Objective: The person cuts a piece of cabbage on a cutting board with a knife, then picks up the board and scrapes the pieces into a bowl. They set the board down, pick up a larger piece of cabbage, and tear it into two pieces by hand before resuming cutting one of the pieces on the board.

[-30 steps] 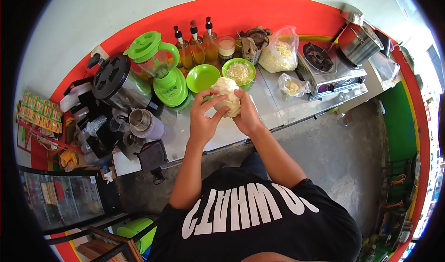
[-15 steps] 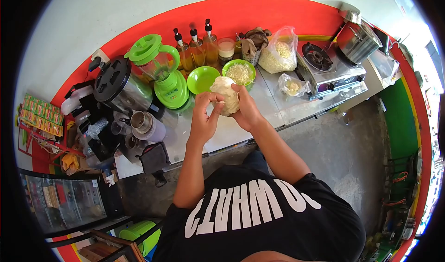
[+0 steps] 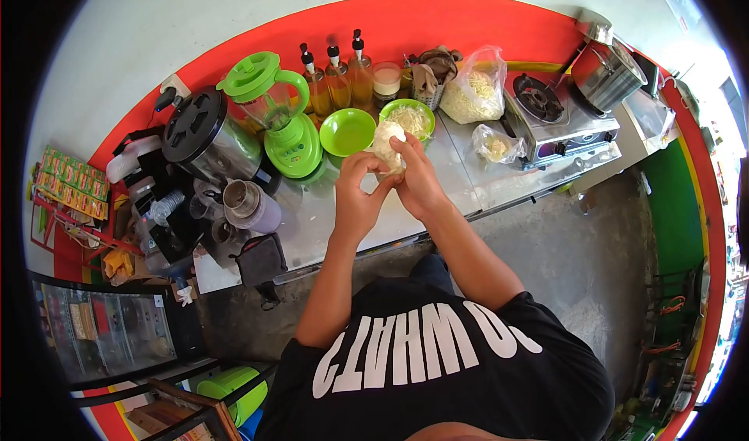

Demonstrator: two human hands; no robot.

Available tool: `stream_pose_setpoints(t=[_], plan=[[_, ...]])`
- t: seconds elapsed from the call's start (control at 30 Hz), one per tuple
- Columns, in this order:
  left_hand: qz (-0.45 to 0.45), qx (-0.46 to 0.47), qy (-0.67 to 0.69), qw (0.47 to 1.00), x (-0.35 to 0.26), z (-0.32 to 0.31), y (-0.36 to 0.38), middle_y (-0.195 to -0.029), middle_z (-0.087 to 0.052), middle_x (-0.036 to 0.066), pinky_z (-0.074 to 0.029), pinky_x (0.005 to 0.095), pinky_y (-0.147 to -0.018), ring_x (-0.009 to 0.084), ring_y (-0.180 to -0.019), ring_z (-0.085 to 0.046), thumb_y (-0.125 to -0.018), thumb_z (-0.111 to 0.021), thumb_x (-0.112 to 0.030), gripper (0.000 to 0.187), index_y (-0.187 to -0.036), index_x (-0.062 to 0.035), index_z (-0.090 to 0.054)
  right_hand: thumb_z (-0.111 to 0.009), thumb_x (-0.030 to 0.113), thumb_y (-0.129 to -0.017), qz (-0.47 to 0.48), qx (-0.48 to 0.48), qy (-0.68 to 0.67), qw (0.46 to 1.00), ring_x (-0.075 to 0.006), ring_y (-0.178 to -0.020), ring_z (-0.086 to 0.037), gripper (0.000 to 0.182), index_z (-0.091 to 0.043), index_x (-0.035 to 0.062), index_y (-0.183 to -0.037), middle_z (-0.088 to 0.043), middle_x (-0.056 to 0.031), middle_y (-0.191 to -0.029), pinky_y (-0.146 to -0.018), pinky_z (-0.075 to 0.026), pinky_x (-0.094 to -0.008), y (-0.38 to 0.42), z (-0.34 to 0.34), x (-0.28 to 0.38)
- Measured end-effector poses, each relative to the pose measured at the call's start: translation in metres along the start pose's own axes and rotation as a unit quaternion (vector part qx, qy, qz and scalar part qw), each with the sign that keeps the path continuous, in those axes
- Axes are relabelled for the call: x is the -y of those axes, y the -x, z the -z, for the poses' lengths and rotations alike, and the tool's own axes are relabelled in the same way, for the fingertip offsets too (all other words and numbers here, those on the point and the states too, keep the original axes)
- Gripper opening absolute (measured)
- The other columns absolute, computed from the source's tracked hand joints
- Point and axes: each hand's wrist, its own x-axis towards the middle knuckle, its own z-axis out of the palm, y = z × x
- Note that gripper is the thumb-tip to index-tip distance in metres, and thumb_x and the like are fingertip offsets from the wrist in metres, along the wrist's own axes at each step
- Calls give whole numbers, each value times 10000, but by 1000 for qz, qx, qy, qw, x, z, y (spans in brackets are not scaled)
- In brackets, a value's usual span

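A pale, round cabbage (image 3: 388, 146) is held up over the counter's front part. My right hand (image 3: 422, 182) grips it from the right side, the fingers curled over its surface. On the other side, my left hand (image 3: 360, 193) is closed in a pinch at the cabbage's lower edge, thumb against fingers. Just behind the cabbage stands a green bowl (image 3: 425, 131) with thin pale shreds in it. A second green bowl (image 3: 347, 133), with nothing seen inside, sits to its left.
A green blender (image 3: 290, 146), pump bottles (image 3: 337, 82) and a large steel pot with a black lid (image 3: 204, 133) line the counter's back left. To the right are a bag of pale strands (image 3: 474, 96), a small plastic bag (image 3: 499, 144) and a gas stove (image 3: 558, 133).
The cabbage has been turned in my hands and shows a narrower side. My left hand has shifted slightly right and down, and its pinch has moved to the cabbage's lower edge.
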Motion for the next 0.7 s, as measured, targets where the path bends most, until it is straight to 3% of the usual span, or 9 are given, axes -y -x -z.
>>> stream_pose_setpoints(t=[0.13, 0.23, 0.33, 0.47, 0.53, 0.7], plan=[[-18, 71, -69, 995, -6, 8, -6, -1035, -639, 107, -468, 404, -915, 318, -1030, -578, -768, -785, 23, 225, -911, -29, -619, -580, 286, -1005, -36, 8, -1, 999, -205, -1111, -586, 578, -294, 101, -1472, -551, -95, -1258, -877, -505, -392, 1, 6, 4], [-52, 75, -78, 993, 0, 11, -2, -1054, -632, 99, -463, 401, -920, 314, -1045, -570, -767, -783, 25, 239, -935, -32, -622, -562, 280, -1008, -30, -10, -15, 999, -204, -1078, -593, 526, -321, 117, -1447, -557, -84, -1225, -860, -510, -397, 0, 7, 2], [-90, 59, -82, 991, 5, 13, 2, -1063, -619, 94, -470, 398, -915, 312, -1050, -572, -747, -800, 19, 277, -957, -36, -627, -563, 286, -1010, -69, 32, -62, 995, -206, -1073, -597, 518, -327, 115, -1438, -560, -82, -1228, -861, -509, -404, -4, 15, -2], [-15, 10, -10, 1000, -5, 8, 7, -1044, -610, 79, -482, 402, -911, 305, -1057, -577, -711, -829, 5, 344, -1010, -62, -674, -597, 301, -1002, -27, -29, -19, 999, -209, -1078, -598, 536, -330, 109, -1425, -560, -94, -1231, -867, -506, -426, 5, -6, 1], [-106, 23, -151, 983, -5, 9, 6, -1033, -609, 64, -496, 404, -902, 296, -1055, -588, -680, -850, -5, 419, -1065, -100, -717, -610, 308, -999, -22, -48, -13, 999, -211, -1085, -596, 546, -327, 106, -1421, -558, -99, -1236, -865, -505, -432, 7, -9, 1], [-122, 24, -132, 983, 1, 11, 6, -1030, -612, 61, -505, 406, -892, 295, -1045, -598, -673, -849, 3, 426, -1065, -117, -734, -620, 313, -1000, -51, -62, -2, 997, -208, -1069, -590, 542, -320, 97, -1397, -542, -110, -1250, -817, -504, -428, 5, -7, 0]])
